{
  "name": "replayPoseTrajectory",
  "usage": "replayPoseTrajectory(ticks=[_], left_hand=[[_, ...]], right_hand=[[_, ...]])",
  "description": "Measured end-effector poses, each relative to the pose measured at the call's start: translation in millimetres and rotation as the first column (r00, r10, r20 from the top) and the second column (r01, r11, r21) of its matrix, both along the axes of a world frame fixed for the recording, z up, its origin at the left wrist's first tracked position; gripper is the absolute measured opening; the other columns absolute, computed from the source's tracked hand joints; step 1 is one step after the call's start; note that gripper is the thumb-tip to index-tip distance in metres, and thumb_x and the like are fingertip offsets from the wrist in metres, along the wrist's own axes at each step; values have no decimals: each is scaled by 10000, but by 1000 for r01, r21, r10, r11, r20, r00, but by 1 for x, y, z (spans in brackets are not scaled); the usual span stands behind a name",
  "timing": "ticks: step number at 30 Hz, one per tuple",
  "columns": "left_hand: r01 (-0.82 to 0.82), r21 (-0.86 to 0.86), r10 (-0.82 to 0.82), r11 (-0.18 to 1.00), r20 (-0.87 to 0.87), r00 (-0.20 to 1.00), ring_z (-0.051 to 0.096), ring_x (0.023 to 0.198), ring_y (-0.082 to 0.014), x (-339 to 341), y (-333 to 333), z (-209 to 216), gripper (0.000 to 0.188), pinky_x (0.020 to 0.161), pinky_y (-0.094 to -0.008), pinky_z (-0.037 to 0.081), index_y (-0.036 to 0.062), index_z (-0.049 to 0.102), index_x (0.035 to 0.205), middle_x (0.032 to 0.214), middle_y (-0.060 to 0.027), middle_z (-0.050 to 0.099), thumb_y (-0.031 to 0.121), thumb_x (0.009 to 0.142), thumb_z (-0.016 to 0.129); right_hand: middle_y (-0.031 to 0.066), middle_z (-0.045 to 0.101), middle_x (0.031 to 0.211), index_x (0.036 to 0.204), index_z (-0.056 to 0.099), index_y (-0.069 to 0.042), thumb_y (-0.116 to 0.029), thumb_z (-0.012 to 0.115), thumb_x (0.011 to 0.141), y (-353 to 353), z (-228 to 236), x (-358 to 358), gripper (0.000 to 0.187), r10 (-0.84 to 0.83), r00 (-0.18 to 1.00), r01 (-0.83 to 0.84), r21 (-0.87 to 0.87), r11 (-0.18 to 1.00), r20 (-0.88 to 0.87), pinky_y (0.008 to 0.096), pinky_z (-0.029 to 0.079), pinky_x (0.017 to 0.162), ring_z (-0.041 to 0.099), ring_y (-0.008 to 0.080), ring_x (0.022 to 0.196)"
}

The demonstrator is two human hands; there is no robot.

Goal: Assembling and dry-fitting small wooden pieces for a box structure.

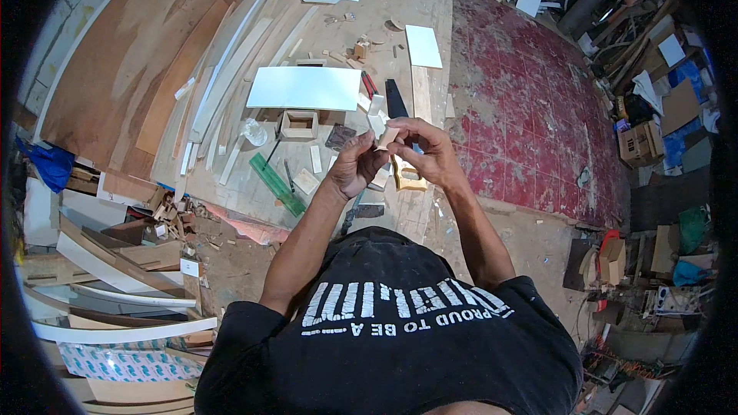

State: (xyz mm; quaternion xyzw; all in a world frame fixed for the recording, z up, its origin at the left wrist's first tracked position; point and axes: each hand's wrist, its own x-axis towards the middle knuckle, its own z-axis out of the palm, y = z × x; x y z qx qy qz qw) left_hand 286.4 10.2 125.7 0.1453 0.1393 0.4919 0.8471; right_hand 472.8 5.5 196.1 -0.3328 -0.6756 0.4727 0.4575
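Over the workbench, a small pale wooden block [387,138] is pinched between my two hands. My left hand [356,164] closes its fingertips on the block's left side. From the other side my right hand [427,153] grips it with thumb and fingers. Just beneath my right hand lies a handsaw with a yellowish handle [409,177] and a dark blade [395,98]; the hand hides its middle. Left of my hands sit an open wooden box [299,124] and a dark flat block [340,137]. A white panel [304,87] lies behind the box.
On the workbench [254,198] are a green strip [277,184], a clear jar [254,132], red-handled pliers [369,84] and a smaller white panel [424,46]. Long wooden strips [231,81] run along the left. Curved boards [115,261] crowd the lower left; cardboard boxes [639,144] stand far right.
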Motion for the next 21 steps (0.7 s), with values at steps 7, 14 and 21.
replayPoseTrajectory(ticks=[7, 14, 21], left_hand=[[-18, -19, 19, 1000, 20, 1000, 705, 889, -172, 2, -5, 1, 186, 788, -257, 624, 26, 622, 1063, 992, -85, 688, 178, 957, 616], [5, -30, -4, 1000, 60, 998, 698, 936, -202, -1, -8, -2, 255, 817, -305, 623, 61, 584, 1162, 1095, -106, 666, 113, 921, 648], [-53, -1, 53, 999, 14, 999, 705, 896, -189, 2, -9, -4, 226, 803, -264, 623, 22, 620, 1108, 1018, -95, 682, 154, 926, 647]], right_hand=[[-21, 548, 896, 1239, 647, -78, 34, 685, 837, -4, -1, -1, 420, 16, 1000, -16, 58, 998, 14, 222, 428, 706, 493, 63, 787], [-27, 594, 908, 1226, 658, -82, 8, 722, 818, -4, -2, 0, 423, 19, 999, -21, 39, 999, 34, 235, 434, 733, 514, 63, 821], [-32, 578, 886, 1228, 666, -88, 28, 718, 804, -5, 0, 0, 443, 18, 998, -20, 36, 999, 55, 231, 427, 718, 497, 61, 799]])
